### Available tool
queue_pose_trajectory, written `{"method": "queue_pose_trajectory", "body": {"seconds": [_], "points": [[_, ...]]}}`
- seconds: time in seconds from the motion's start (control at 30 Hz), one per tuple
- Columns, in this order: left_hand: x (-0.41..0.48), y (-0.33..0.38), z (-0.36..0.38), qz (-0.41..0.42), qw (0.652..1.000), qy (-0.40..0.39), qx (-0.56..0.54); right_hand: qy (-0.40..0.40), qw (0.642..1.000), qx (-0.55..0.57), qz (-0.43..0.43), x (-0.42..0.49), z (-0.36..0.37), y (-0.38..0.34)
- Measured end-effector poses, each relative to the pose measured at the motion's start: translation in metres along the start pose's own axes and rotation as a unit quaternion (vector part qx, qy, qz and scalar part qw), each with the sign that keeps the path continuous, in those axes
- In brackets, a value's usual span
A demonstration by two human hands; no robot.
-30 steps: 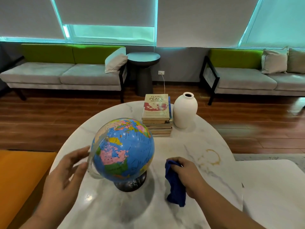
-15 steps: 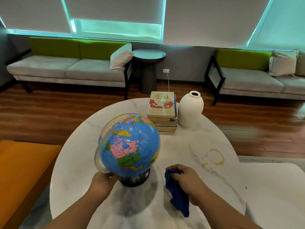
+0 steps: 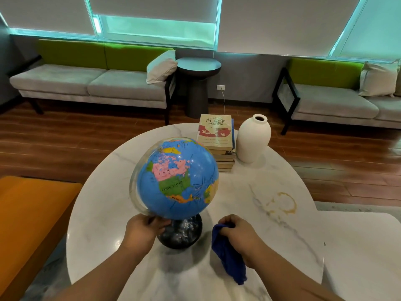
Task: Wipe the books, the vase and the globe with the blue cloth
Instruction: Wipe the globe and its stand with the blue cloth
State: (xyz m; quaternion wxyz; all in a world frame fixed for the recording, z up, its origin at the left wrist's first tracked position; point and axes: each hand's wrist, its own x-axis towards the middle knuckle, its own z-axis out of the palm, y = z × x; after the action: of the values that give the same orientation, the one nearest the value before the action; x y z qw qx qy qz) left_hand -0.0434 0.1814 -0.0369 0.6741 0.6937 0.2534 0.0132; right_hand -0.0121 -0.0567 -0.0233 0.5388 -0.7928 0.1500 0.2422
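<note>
Two hands at work: one on the globe, one on the cloth

Your left hand (image 3: 141,231) is at the lower left of the globe (image 3: 178,179). Its fingers (image 3: 160,224) are curled in where the blue ball meets the dark base (image 3: 180,233), so you are gripping the globe. The base stands on the white marble desk (image 3: 104,203).

Just right of the base, your right hand (image 3: 240,235) holds the blue cloth (image 3: 227,257) bunched in closed fingers. Most of the cloth hangs below the fist toward you. You cannot tell from this view whether its lower end touches the desk. Cloth and globe are apart.

Farther out, on the right side of the desk, lies a brownish ring stain (image 3: 282,203). At the far edge the books (image 3: 216,132) sit in a stack, and the white vase (image 3: 253,140) stands upright just right of them.

An orange seat (image 3: 28,213) is beside the desk on your left. Across the wooden floor (image 3: 76,144), a dark round side table (image 3: 198,66) stands between two grey sofas with green backs.
</note>
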Motion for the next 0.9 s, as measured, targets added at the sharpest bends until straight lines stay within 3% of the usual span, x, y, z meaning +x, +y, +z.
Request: {"method": "queue_pose_trajectory", "body": {"seconds": [0.2, 0.37, 0.53, 0.63, 0.8, 0.9], "points": [[-0.01, 0.002, 0.005, -0.004, 0.999, -0.004, -0.04, -0.002, 0.992, -0.111, -0.054, 0.004, 0.007, -0.002], [-0.016, 0.007, 0.008, -0.004, 0.998, -0.023, -0.054, 0.041, 0.957, -0.218, -0.186, 0.005, 0.017, -0.011], [-0.02, 0.006, 0.012, -0.021, 0.998, -0.011, -0.065, -0.058, 0.898, -0.343, -0.27, 0.002, 0.034, -0.01], [-0.024, 0.007, 0.015, -0.013, 0.997, -0.007, -0.074, -0.089, 0.877, -0.391, -0.265, 0.006, 0.03, -0.006], [-0.026, 0.012, 0.022, -0.008, 0.997, -0.004, -0.078, -0.035, 0.91, -0.314, -0.268, 0.005, 0.034, -0.012], [-0.024, 0.011, 0.022, -0.02, 0.997, 0.009, -0.077, -0.082, 0.874, -0.387, -0.282, 0.005, 0.036, -0.011]]}}
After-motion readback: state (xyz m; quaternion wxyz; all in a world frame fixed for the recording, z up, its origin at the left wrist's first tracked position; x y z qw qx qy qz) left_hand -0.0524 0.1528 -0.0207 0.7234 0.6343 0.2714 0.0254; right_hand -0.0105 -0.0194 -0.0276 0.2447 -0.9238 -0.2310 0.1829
